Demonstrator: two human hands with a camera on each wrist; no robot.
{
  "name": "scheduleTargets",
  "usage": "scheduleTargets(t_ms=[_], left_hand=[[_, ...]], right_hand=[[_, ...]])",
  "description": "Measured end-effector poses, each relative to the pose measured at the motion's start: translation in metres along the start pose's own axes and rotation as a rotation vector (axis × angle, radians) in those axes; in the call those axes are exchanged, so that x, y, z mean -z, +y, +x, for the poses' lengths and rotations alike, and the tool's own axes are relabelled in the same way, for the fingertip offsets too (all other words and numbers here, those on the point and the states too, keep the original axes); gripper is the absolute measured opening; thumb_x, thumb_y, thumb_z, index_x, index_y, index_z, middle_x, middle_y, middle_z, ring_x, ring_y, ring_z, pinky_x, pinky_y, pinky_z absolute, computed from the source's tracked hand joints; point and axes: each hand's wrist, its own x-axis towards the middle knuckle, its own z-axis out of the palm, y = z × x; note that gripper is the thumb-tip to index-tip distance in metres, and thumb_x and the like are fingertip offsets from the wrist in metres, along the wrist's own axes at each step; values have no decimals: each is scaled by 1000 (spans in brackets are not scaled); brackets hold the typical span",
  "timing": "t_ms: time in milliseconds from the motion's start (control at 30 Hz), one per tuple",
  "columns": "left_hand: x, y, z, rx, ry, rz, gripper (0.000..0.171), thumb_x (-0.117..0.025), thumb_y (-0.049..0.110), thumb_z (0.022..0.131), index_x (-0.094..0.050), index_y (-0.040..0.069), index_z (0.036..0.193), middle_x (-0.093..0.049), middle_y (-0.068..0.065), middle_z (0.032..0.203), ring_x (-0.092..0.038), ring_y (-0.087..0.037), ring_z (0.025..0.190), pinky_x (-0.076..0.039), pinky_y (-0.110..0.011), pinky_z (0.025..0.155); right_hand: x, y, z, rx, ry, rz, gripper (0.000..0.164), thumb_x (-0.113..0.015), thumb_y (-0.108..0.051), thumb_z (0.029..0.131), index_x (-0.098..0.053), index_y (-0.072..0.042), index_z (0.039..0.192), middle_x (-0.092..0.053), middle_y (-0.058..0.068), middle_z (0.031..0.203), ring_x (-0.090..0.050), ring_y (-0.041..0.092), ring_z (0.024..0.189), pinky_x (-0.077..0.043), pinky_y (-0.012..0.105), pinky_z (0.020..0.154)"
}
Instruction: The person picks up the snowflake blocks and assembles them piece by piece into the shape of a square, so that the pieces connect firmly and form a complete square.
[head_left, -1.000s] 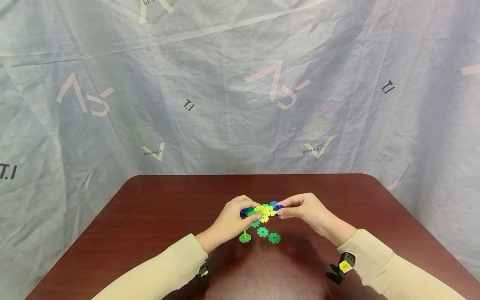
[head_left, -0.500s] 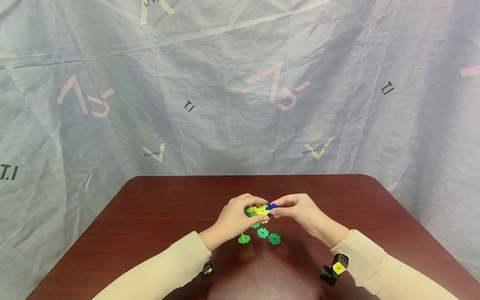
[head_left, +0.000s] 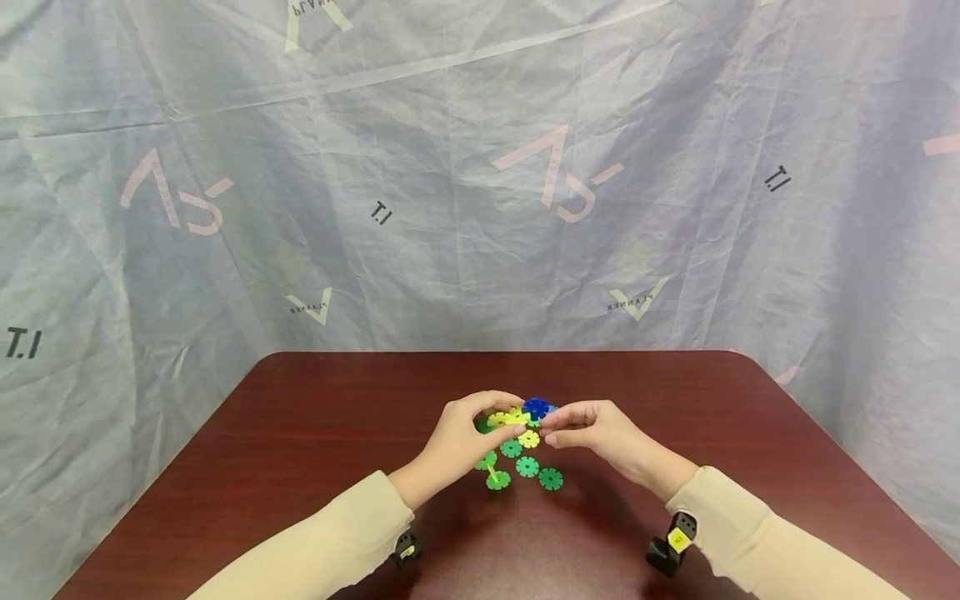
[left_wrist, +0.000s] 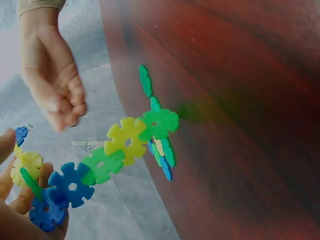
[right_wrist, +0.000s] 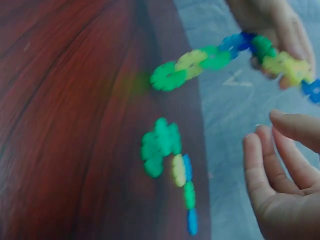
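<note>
My left hand (head_left: 459, 435) grips a chain of slotted plastic snowflake discs above the table; the left wrist view shows green, yellow and blue discs of the chain (left_wrist: 120, 141) joined edge to edge. A dark blue disc (head_left: 535, 408) sits at the chain's end beside the yellow discs, and in the right wrist view this blue disc (right_wrist: 312, 90) stands free of fingers. Just to the right of it is my right hand (head_left: 609, 437), its fingers loosely bent, thumb apart, holding nothing. Part of the chain is hidden behind my left fingers.
Loose discs lie on the dark red table (head_left: 360, 417) under my hands: green discs (head_left: 551, 478), a yellow disc (head_left: 528, 439) and blue ones (right_wrist: 193, 221). A grey printed cloth (head_left: 450, 250) hangs behind the table's far edge.
My right hand brought the dark blue disc leftward against the yellow end of the chain. It has since let go and drawn slightly away, while my left hand keeps its grip.
</note>
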Motion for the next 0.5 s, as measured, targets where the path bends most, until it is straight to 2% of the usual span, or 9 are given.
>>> scheduleTargets(t_ms=[100,233,500], left_hand=[[1,-1,-3,12,4,-20,32,-71,30,88,-66,26,119,-68,9,112,-61,-10,104,-51,-33,91],[0,-4,-5,12,4,-23,33,-70,29,90,-64,25,122,-67,6,112,-61,-14,103,-51,-34,89],[3,-6,-11,55,-13,-71,37,-67,23,92,-60,20,128,-65,-4,116,-60,-22,106,-50,-47,90]], right_hand=[[1,12,1,-49,-17,-43,39,-74,-15,85,-65,10,113,-72,16,106,-69,16,91,-55,32,85],[-2,26,3,-93,-7,-110,35,-75,-15,84,-68,8,108,-73,13,99,-68,18,88,-55,37,83],[-10,40,5,-105,-7,-241,33,-82,-9,75,-69,2,103,-69,12,99,-60,17,83,-54,31,69]])
